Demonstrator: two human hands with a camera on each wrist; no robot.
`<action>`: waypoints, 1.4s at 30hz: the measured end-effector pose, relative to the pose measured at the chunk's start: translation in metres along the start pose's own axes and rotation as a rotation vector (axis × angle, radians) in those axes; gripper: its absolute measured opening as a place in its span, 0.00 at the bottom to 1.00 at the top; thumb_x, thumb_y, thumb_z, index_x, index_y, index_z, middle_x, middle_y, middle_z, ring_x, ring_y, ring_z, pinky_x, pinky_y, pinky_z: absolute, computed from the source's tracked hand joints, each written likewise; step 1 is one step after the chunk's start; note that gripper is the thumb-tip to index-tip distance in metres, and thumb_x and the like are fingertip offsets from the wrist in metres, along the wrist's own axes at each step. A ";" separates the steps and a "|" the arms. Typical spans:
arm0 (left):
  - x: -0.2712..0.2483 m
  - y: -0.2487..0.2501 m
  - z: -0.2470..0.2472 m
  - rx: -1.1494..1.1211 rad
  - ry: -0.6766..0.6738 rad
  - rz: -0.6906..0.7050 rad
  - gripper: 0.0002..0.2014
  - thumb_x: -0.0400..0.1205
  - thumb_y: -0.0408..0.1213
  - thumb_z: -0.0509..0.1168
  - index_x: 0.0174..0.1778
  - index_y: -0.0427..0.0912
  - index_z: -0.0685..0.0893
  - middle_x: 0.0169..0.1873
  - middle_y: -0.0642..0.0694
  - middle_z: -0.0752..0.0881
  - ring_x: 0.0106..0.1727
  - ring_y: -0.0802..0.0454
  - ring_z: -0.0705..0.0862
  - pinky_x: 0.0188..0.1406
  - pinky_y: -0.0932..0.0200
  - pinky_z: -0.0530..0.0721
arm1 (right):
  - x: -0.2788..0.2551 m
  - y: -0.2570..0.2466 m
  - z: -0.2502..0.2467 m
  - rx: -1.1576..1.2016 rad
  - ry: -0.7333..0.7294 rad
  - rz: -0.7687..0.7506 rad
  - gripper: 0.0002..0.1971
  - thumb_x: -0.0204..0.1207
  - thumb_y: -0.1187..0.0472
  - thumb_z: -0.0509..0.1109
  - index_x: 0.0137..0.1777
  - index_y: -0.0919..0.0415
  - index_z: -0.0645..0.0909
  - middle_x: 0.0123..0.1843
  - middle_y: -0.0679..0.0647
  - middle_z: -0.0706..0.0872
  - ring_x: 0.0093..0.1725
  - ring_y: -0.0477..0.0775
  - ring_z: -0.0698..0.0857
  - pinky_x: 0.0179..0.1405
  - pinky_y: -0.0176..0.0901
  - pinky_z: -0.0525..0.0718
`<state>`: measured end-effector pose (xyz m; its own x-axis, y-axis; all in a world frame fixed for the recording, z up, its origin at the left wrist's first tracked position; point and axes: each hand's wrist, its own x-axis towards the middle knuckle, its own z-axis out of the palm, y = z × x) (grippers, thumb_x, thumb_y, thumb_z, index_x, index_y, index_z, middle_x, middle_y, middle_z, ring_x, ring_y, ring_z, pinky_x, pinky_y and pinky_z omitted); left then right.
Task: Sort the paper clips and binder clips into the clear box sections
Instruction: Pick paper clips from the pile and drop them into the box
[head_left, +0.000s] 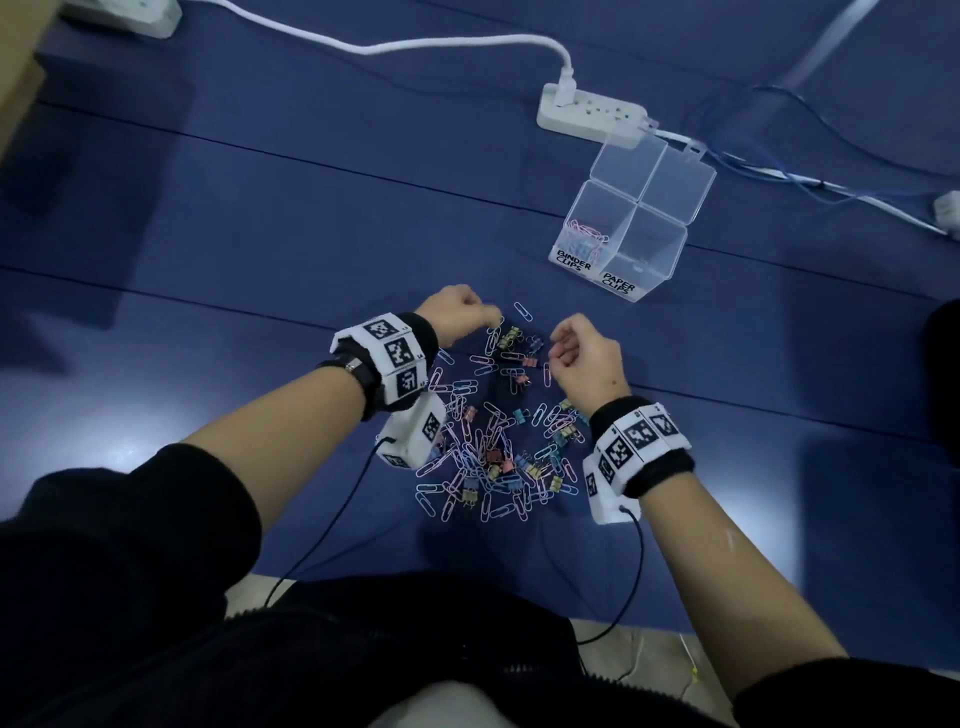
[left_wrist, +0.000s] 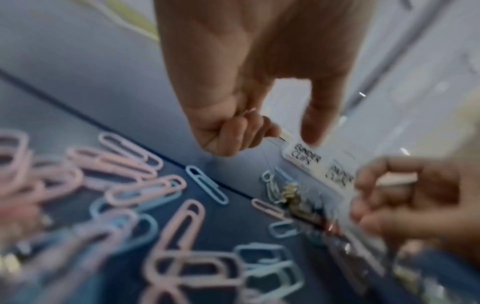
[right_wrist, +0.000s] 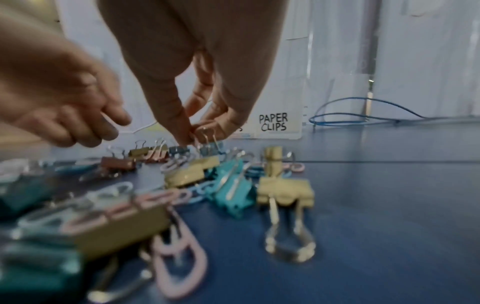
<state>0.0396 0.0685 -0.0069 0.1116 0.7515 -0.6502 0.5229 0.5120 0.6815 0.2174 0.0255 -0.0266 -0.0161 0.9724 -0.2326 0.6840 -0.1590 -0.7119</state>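
Note:
A pile of pastel paper clips and coloured binder clips (head_left: 498, 447) lies on the blue mat. The clear box (head_left: 621, 285) stands at the back right, labelled BINDER CLIPS and PAPER CLIPS (right_wrist: 272, 122). Several pink and blue paper clips lie behind the BINDER CLIPS label. My left hand (head_left: 491, 314) hovers at the pile's far edge with fingers curled, and a thin pink paper clip (right_wrist: 105, 117) shows between them. My right hand (right_wrist: 194, 133) pinches the wire handle of a blue binder clip (right_wrist: 211, 148) at the pile's far side. The two hands are close together.
The box lid (head_left: 654, 166) lies open behind the box, against a white power strip (head_left: 592, 111) with a plugged white cable. Thin blue wires (head_left: 779, 171) trail to the right. The blue mat (head_left: 260, 260) spreads left of the pile. My dark-clothed lap is at the bottom edge.

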 end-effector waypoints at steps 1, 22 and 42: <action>0.000 -0.002 0.002 0.207 -0.018 0.057 0.14 0.75 0.40 0.71 0.51 0.41 0.75 0.42 0.46 0.78 0.43 0.48 0.76 0.41 0.57 0.76 | -0.002 0.001 -0.002 0.056 0.054 0.016 0.12 0.69 0.77 0.63 0.45 0.60 0.75 0.38 0.56 0.81 0.35 0.50 0.77 0.36 0.26 0.76; -0.012 -0.009 0.024 0.928 0.017 0.341 0.14 0.82 0.27 0.53 0.62 0.28 0.74 0.61 0.31 0.80 0.61 0.35 0.79 0.58 0.49 0.77 | -0.010 -0.002 0.007 -0.257 -0.055 0.232 0.10 0.71 0.60 0.72 0.46 0.65 0.78 0.51 0.65 0.83 0.53 0.63 0.81 0.55 0.51 0.78; -0.031 -0.028 -0.023 -0.424 -0.076 0.054 0.16 0.79 0.24 0.58 0.23 0.35 0.75 0.12 0.48 0.82 0.10 0.61 0.71 0.09 0.75 0.64 | 0.040 -0.025 -0.021 0.612 -0.138 0.322 0.16 0.77 0.76 0.49 0.38 0.62 0.76 0.31 0.53 0.71 0.28 0.48 0.70 0.23 0.32 0.71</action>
<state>0.0019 0.0407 0.0023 0.1993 0.7571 -0.6222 0.1233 0.6105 0.7823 0.2151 0.0723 -0.0039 -0.0019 0.8368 -0.5476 0.1376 -0.5421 -0.8289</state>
